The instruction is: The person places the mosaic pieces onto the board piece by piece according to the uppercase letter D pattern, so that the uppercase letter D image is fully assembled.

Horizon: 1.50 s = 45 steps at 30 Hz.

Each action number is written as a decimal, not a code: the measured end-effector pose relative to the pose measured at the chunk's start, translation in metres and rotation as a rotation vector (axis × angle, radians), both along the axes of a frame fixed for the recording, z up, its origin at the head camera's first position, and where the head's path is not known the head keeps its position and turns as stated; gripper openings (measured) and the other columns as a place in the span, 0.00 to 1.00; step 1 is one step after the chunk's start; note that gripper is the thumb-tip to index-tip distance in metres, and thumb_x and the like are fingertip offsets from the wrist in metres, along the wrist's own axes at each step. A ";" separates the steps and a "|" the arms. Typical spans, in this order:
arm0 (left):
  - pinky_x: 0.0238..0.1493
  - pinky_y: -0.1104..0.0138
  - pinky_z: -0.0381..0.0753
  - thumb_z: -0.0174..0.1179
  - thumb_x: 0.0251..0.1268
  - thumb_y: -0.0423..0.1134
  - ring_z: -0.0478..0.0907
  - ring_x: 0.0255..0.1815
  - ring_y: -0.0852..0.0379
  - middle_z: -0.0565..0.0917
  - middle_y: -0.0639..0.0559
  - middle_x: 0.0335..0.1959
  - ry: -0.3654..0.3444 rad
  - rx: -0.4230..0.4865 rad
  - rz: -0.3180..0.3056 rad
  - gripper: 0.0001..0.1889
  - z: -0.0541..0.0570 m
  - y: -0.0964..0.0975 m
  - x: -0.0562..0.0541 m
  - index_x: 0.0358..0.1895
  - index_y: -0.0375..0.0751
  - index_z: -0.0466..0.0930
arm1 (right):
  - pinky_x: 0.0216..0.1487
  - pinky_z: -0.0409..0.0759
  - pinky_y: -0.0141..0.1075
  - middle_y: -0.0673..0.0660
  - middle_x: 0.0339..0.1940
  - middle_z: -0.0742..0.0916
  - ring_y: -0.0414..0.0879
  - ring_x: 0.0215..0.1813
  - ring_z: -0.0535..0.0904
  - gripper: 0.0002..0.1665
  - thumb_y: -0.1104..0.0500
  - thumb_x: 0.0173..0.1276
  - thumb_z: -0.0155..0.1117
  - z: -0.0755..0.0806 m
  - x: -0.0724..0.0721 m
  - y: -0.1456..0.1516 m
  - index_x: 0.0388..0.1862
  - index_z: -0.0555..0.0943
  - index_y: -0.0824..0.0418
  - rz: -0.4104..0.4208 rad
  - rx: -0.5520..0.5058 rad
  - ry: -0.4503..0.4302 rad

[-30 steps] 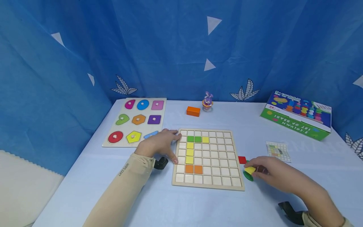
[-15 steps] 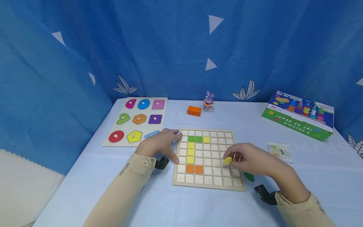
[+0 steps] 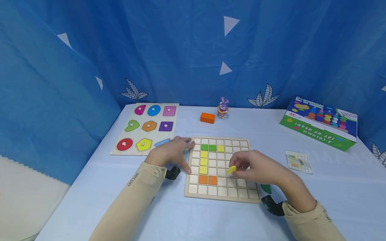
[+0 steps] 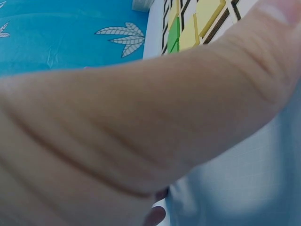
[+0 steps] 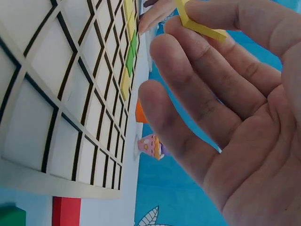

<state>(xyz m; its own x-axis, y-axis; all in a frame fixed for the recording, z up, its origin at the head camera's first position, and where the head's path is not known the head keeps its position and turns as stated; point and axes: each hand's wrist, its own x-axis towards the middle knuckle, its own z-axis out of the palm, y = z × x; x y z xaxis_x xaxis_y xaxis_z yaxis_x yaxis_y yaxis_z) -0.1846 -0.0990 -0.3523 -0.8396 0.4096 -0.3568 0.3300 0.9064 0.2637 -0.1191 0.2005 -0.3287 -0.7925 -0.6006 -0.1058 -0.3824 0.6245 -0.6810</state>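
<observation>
A wooden grid board [image 3: 222, 191] lies on the table, with green, yellow and orange square tiles in some of its cells. My left hand [image 3: 170, 152] rests at the board's left edge, fingers and thumb spread along it. Over the right-middle cells, my right hand [image 3: 256, 165] pinches a yellow tile [image 3: 231, 170] between thumb and fingertip. The right wrist view shows this yellow tile [image 5: 207, 30] tilted and held off the board, the other fingers loosely bent. In the left wrist view my own hand [image 4: 141, 127] covers most of the picture.
Right of the board lie a green piece [image 3: 266, 188], a red piece [image 5: 66, 211] and a small pattern card [image 3: 299, 162]. Behind stand an orange block [image 3: 207, 118], a rabbit figure [image 3: 223, 107] and a toy box [image 3: 319, 122]. A shape puzzle [image 3: 144, 129] lies left.
My right hand picked up the yellow tile from beside the board and carried it left over the cells. My left hand stayed at the board's edge.
</observation>
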 end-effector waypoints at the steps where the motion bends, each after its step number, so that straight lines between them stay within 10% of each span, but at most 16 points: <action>1: 0.71 0.48 0.65 0.83 0.35 0.60 0.54 0.78 0.48 0.57 0.54 0.80 0.001 -0.001 -0.001 0.60 0.000 0.000 0.000 0.78 0.57 0.62 | 0.45 0.84 0.35 0.43 0.32 0.85 0.43 0.37 0.81 0.07 0.60 0.66 0.72 0.000 0.000 0.000 0.41 0.84 0.52 0.005 -0.008 -0.001; 25: 0.72 0.49 0.64 0.83 0.35 0.60 0.54 0.78 0.47 0.58 0.54 0.80 0.003 0.012 0.006 0.60 0.001 0.000 0.001 0.78 0.57 0.62 | 0.26 0.73 0.31 0.48 0.40 0.90 0.43 0.29 0.76 0.13 0.61 0.66 0.70 -0.005 -0.001 -0.002 0.49 0.90 0.58 -0.021 0.002 -0.033; 45: 0.72 0.48 0.64 0.83 0.34 0.60 0.54 0.77 0.48 0.57 0.54 0.80 -0.002 -0.001 0.007 0.60 0.001 0.002 -0.001 0.78 0.57 0.62 | 0.37 0.83 0.32 0.42 0.31 0.85 0.42 0.34 0.79 0.12 0.61 0.59 0.78 -0.008 -0.004 -0.002 0.43 0.90 0.54 0.039 0.039 -0.019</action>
<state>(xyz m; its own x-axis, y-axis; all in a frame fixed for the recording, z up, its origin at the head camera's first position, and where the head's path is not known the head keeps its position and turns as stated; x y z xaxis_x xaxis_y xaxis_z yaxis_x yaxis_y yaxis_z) -0.1855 -0.0975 -0.3512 -0.8416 0.4032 -0.3593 0.3232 0.9090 0.2632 -0.1231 0.1986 -0.3368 -0.7660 -0.6264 -0.1448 -0.3944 0.6357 -0.6636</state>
